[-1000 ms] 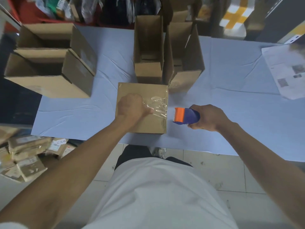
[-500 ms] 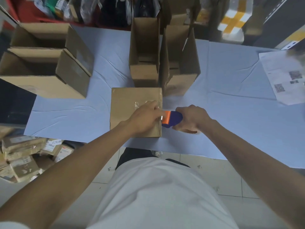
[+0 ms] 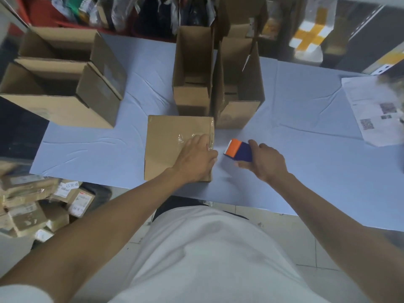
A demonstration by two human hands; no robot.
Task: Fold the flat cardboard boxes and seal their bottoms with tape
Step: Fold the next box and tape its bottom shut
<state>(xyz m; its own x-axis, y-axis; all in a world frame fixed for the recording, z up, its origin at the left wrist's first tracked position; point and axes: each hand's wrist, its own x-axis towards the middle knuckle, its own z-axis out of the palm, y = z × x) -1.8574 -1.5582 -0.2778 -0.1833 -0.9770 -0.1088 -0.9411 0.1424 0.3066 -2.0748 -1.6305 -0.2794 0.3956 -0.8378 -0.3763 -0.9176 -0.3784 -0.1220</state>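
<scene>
The cardboard box is sitting bottom-up at frame centre on the blue table — its clear tape strip running left to right. The left hand is pressing flat, fingers extended, on the box's right edge, while the right hand is gripping the tape dispenser just beside the box — orange end pointing left.

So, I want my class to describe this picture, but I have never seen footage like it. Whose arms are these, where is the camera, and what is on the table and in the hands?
There is no machine here: a person wears a camera on the head, looking down at their own arms. The left hand presses flat on a closed brown cardboard box, over a strip of clear shiny tape near its right edge. The right hand grips an orange and blue tape dispenser, just right of the box and apart from it. Everything sits on a table with a pale blue cloth. Further back stand open brown cardboard boxes, already folded, with more at the left. A printed white paper sheet lies at the right edge.
</scene>
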